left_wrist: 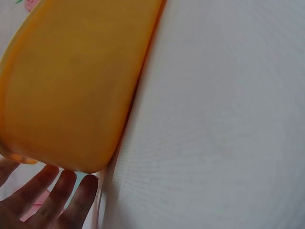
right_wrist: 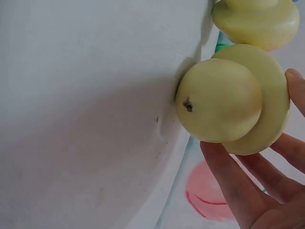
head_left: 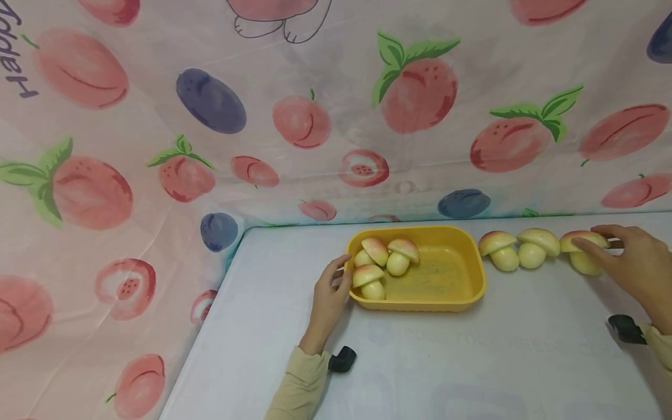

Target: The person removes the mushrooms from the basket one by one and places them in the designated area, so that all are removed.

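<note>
A yellow plastic tray [head_left: 451, 297] stands on the table, with three toy mushrooms in its left part; one mushroom [head_left: 403, 256] shows a pink-tinged cap and pale yellow stem. At the tray's left end, my left hand [head_left: 329, 291] touches the outside wall with its fingertips [left_wrist: 85, 188]. Off to the right, my right hand [head_left: 632, 256] holds the rightmost mushroom [right_wrist: 219, 100] of a row between thumb and fingers. Its round stem end, with a dark mark, faces the right wrist camera. Two more mushrooms lie between it and the tray: a middle mushroom [head_left: 536, 248] and a left mushroom [head_left: 499, 251].
The white table [head_left: 420, 361] has its back edge against a hanging cloth [head_left: 336, 76] printed with peaches and dark blue fruit. A black wrist device [head_left: 342, 359] sits by the left cuff, and another black device [head_left: 626, 329] by the right cuff.
</note>
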A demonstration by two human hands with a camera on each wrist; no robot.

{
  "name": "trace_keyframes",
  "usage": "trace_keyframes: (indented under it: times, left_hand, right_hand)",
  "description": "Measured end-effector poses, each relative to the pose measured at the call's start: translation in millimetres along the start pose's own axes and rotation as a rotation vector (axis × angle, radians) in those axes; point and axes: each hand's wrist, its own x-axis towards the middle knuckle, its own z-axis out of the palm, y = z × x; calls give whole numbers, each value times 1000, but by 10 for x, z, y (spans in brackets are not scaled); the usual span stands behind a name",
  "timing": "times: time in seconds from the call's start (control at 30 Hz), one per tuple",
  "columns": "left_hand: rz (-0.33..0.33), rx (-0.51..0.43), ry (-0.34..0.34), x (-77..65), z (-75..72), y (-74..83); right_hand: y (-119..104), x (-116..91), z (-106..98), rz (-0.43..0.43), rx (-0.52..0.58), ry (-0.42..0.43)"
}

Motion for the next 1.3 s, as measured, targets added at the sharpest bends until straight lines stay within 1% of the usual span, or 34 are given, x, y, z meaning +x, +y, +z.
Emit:
trace_keyframes:
  times: [0.13,0.33,0.57,0.8,1.0,1.1,1.23,1.3]
  left_hand:
    - [0,2,1,1,-2,-6]
    - [1,4,2,-1,-2,-11]
    - [12,6,10,-4,5,-17]
    - [22,14,19,-3,7,-19]
    - [17,15,17,-5,4,-13]
    - [18,17,15,-6,2,-8]
    - [20,17,14,-10,1,-10]
    - [20,16,14,-12,0,-11]
  right_hand:
    - [15,8,18,-2,-5,-18]
    - [43,43,32,-22,-3,-20]
    - [37,30,12,36,-53,-74]
    - [12,-1,10,26,-65,-49]
    - [-25,10,-15,54,-79,-66]
    - [-34,15,-5,55,-74,-58]
    - [-66,13,3,14,-57,-23]
    - [-103,10,-6,1,-53,-20]
